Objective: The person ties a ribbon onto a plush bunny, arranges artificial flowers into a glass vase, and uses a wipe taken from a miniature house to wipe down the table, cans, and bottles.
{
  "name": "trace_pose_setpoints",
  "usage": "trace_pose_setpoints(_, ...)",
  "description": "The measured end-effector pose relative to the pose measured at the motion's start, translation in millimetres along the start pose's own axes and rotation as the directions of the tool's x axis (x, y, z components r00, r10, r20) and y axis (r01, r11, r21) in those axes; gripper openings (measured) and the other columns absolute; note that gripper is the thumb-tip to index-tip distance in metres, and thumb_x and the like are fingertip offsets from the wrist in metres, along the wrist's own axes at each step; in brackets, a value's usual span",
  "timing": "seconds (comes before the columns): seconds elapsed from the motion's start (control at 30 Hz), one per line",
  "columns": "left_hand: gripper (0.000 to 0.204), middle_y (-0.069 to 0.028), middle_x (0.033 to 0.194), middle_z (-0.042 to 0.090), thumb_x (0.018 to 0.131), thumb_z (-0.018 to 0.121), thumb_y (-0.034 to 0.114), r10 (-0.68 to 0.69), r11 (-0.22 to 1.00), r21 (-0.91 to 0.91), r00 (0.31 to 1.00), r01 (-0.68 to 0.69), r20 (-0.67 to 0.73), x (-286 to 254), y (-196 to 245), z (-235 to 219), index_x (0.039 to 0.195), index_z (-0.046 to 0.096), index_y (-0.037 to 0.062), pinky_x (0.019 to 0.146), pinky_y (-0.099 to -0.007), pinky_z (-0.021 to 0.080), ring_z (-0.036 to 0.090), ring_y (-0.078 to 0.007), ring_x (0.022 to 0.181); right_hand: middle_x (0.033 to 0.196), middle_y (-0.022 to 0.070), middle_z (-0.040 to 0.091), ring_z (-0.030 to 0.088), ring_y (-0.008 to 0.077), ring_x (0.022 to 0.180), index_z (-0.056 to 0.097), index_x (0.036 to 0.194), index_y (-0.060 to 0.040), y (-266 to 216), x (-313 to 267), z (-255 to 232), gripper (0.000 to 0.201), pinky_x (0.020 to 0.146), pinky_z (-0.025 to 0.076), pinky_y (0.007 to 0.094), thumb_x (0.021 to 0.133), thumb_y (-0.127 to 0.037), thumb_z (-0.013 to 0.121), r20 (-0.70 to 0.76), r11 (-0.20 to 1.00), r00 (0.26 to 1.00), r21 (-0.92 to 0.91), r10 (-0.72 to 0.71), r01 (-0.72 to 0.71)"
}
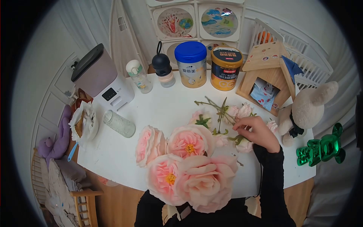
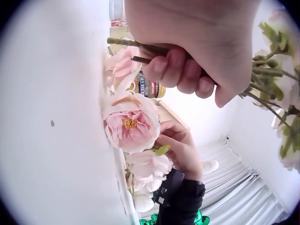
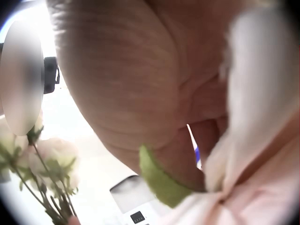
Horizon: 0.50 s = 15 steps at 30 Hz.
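My left hand (image 2: 197, 51) curls its fingers round the cut green stems (image 2: 123, 42) of a bunch of flowers. In the head view the bunch's large pink blooms (image 1: 189, 142), some with yellow centres, hide that hand. My right hand (image 1: 261, 132) reaches over the right side of the white table (image 1: 159, 102), thumb and fingers bent together at the stem of a pale pink rose (image 1: 245, 146). That rose's petals and a green leaf (image 3: 161, 180) fill the lower part of the right wrist view. More pale roses (image 1: 245, 109) lie beside the fingers, with crossing stems (image 1: 217, 106).
A ribbed glass (image 1: 119, 123) lies on its side at left, near a milk machine (image 1: 102, 79). Two bottles (image 1: 140, 81) and two cans (image 1: 191, 70) line the back. At right stand a wooden house (image 1: 264, 64), a plush rabbit (image 1: 308, 109) and a shiny green bear (image 1: 321, 147).
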<state>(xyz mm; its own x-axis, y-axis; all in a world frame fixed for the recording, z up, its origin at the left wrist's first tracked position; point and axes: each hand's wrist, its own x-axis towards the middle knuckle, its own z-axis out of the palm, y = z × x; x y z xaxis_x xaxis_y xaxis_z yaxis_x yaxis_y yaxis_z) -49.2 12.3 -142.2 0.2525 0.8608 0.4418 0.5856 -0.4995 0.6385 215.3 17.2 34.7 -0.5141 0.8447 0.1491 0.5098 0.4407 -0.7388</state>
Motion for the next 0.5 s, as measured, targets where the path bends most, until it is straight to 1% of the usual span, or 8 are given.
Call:
trace_pose_setpoints(0.07,0.031,-0.0110,0.118,0.061,0.091,0.058,0.020,-0.017,1.000,0.001,1.000,0.017,-0.001,-6,1,4,0.119,0.058,0.0058,0.095,-0.0366,0.042,0.056,-0.0273,0.112,0.083,0.0100,0.068,0.065,0.0162,0.077,0.069,0.100,0.0000,-17,-7,-11,0.025,0.066,0.049,0.0272,0.079,0.006,0.057,-0.129,0.984,0.988,0.145,-0.083,0.102)
trace_pose_setpoints(0.1,0.031,-0.0110,0.118,0.061,0.091,0.058,0.020,-0.026,1.000,0.002,1.000,0.026,-0.002,-9,1,5,0.119,0.058,0.0058,0.095,-0.0366,0.042,0.056,-0.0272,0.112,0.083,0.0100,0.068,0.065,0.0162,0.077,0.069,0.100,0.0000,-23,-12,-16,0.025,0.066,0.049,0.0272,0.079,0.006,0.057,-0.122,0.984,0.989,0.149,-0.079,0.097)
trace_pose_setpoints(0.17,0.031,-0.0110,0.118,0.061,0.091,0.058,0.020,-0.036,0.999,0.009,0.999,0.036,-0.004,-14,2,6,0.119,0.058,0.0058,0.095,-0.0366,0.042,0.056,-0.0272,0.112,0.082,0.0098,0.069,0.065,0.0140,0.077,0.070,0.102,-0.0009,-28,-20,-23,0.029,0.068,0.048,0.0257,0.078,0.010,0.056,-0.277,0.948,0.942,0.197,-0.191,0.250)
trace_pose_setpoints(0.23,0.031,-0.0109,0.118,0.061,0.092,0.058,0.020,-0.035,0.999,0.025,0.999,0.035,-0.001,-15,2,3,0.119,0.058,0.0058,0.096,-0.0366,0.042,0.055,-0.0271,0.112,0.084,0.0089,0.070,0.064,0.0122,0.078,0.070,0.101,-0.0004,-23,-21,-20,0.028,0.069,0.048,0.0234,0.077,0.009,0.059,-0.348,0.934,0.923,0.243,-0.166,0.260)
trace_pose_setpoints(0.33,0.031,-0.0108,0.119,0.061,0.092,0.058,0.020,-0.017,0.999,0.050,1.000,0.017,-0.002,-9,1,-3,0.119,0.058,0.0059,0.096,-0.0365,0.042,0.055,-0.0270,0.112,0.088,0.0081,0.071,0.065,0.0113,0.077,0.069,0.096,0.0015,-11,-18,-16,0.023,0.070,0.049,0.0215,0.075,0.009,0.063,-0.505,0.920,0.862,0.352,0.034,0.170)
trace_pose_setpoints(0.43,0.031,-0.0108,0.119,0.061,0.092,0.058,0.020,-0.016,0.998,0.058,1.000,0.016,0.005,-10,1,-1,0.119,0.058,0.0059,0.096,-0.0365,0.042,0.055,-0.0269,0.112,0.087,0.0074,0.071,0.065,0.0112,0.076,0.068,0.092,0.0018,-7,-21,-14,0.020,0.070,0.049,0.0220,0.075,0.010,0.063,-0.586,0.902,0.809,0.372,0.047,0.217)
trace_pose_setpoints(0.47,0.031,-0.0107,0.119,0.061,0.092,0.058,0.021,-0.023,0.998,0.058,1.000,0.022,0.010,-13,1,1,0.119,0.058,0.0059,0.096,-0.0365,0.042,0.055,-0.0269,0.112,0.091,0.0066,0.066,0.066,0.0162,0.081,0.065,0.100,0.0000,-2,-29,-19,0.018,0.078,0.052,0.0277,0.084,-0.010,0.066,-0.572,0.940,0.817,0.235,-0.070,0.245)
trace_pose_setpoints(0.5,0.031,-0.0107,0.119,0.061,0.092,0.058,0.021,-0.028,0.998,0.059,0.999,0.028,0.015,-17,1,3,0.119,0.058,0.0059,0.096,-0.0365,0.042,0.055,-0.0269,0.112,0.091,0.0066,0.066,0.066,0.0162,0.081,0.065,0.100,0.0000,-3,-33,-11,0.018,0.078,0.052,0.0277,0.084,-0.010,0.066,-0.570,0.941,0.819,0.241,-0.062,0.239)
